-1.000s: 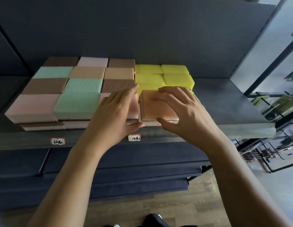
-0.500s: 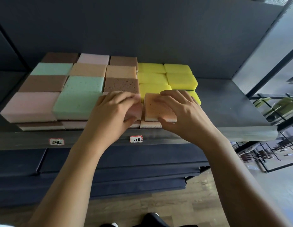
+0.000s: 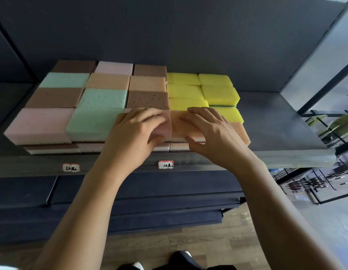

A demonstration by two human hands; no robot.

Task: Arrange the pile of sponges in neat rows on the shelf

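sponges [image 3: 103, 98]: porous pink, green, brown, orange, yellow blocks in rows; left hand [image 3: 134, 131] grips pink sponge [image 3: 165, 125], right hand [image 3: 210, 133] grips orange sponge [image 3: 178, 123].

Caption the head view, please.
Left hand grips a pink sponge, right hand an orange sponge, side by side at the shelf front.

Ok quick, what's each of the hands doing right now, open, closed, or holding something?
Left hand: grips the pink sponge.
Right hand: grips the orange sponge.
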